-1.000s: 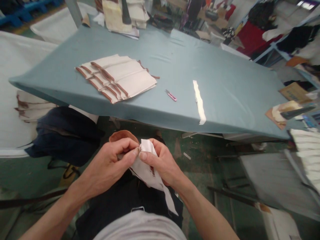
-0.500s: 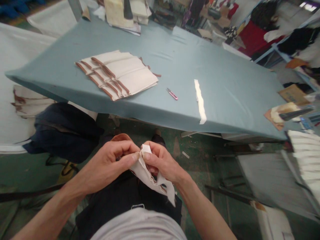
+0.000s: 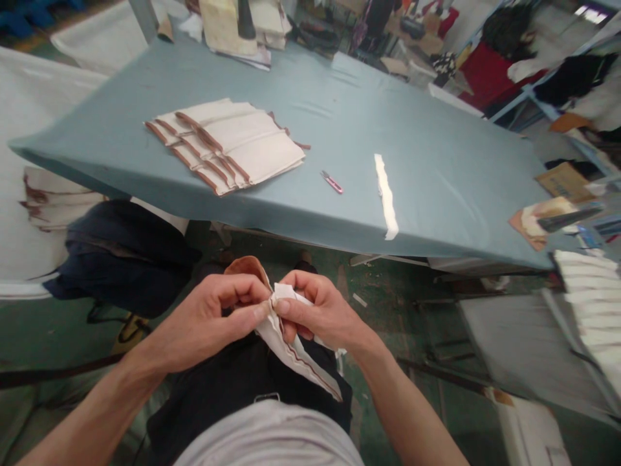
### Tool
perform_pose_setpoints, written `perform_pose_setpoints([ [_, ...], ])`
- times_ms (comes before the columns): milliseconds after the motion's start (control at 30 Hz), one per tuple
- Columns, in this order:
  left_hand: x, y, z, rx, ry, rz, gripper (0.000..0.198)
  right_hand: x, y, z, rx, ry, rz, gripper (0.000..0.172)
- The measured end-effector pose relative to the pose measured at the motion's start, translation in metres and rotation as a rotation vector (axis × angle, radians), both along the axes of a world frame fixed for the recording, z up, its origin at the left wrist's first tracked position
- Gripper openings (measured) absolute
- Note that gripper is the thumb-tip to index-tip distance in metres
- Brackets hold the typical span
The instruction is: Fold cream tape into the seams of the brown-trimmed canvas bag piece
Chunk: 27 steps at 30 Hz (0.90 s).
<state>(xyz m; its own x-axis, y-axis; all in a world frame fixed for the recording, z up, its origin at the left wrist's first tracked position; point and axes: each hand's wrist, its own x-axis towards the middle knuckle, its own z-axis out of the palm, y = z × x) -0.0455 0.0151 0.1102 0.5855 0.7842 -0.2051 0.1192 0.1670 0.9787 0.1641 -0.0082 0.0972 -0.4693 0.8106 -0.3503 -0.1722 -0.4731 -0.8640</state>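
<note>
Over my lap, my left hand [image 3: 228, 307] pinches the edge of a white fabric piece [image 3: 298, 362] with a brown line along it. My right hand [image 3: 315, 307] is closed beside it, its thumb pressing a white strip [image 3: 284, 290] against the same edge. The fingertips of both hands nearly touch. A brown flap [image 3: 247, 264] shows behind my left fingers. Part of the fabric hangs down toward my right forearm. What lies inside my curled fingers is hidden.
Ahead is a table with a blue-green cover [image 3: 272, 217]. On it lie stacked cream fabric pieces with brown edging [image 3: 242, 139], small thread snips [image 3: 332, 182] and a white strip of tape [image 3: 385, 197]. Dark blue cloth [image 3: 130, 252] hangs at the left.
The hanging fabric has swung straighter, and its loose white end has moved behind my right hand. The brown flap shows more. Both hands keep their pinch in nearly the same place.
</note>
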Motion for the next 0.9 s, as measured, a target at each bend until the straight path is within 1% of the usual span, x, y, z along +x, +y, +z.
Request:
perform_pose_setpoints([
  [133,0.0,-0.002,-0.004,0.024,0.063,0.014,0.02,0.001,-0.003,-0.005,0.084,-0.09,-0.042,0.047],
  [233,-0.001,-0.001,-0.005,0.046,0.094,0.003,0.021,0.003,-0.003,-0.011,0.194,-0.217,-0.061,0.039],
  [333,0.0,-0.001,-0.004,0.081,0.14,0.002,0.023,0.004,-0.003,-0.013,0.278,-0.332,-0.065,0.031],
  [400,0.002,0.0,-0.004,0.102,0.169,0.035,0.023,0.004,-0.002,-0.011,0.335,-0.391,-0.069,0.024],
  [467,0.005,0.0,-0.004,0.087,0.172,0.077,0.023,0.002,-0.001,-0.01,0.377,-0.435,-0.08,0.019],
  [600,0.009,0.0,-0.003,0.009,0.116,0.107,0.023,-0.001,0.0,-0.01,0.351,-0.42,-0.108,0.019],
  [733,0.008,-0.001,-0.004,0.018,0.148,0.119,0.028,-0.003,-0.001,-0.013,0.325,-0.392,-0.118,0.018],
  [900,0.002,0.0,-0.009,0.009,0.138,0.077,0.029,-0.004,-0.003,-0.018,0.3,-0.364,-0.125,0.022],
])
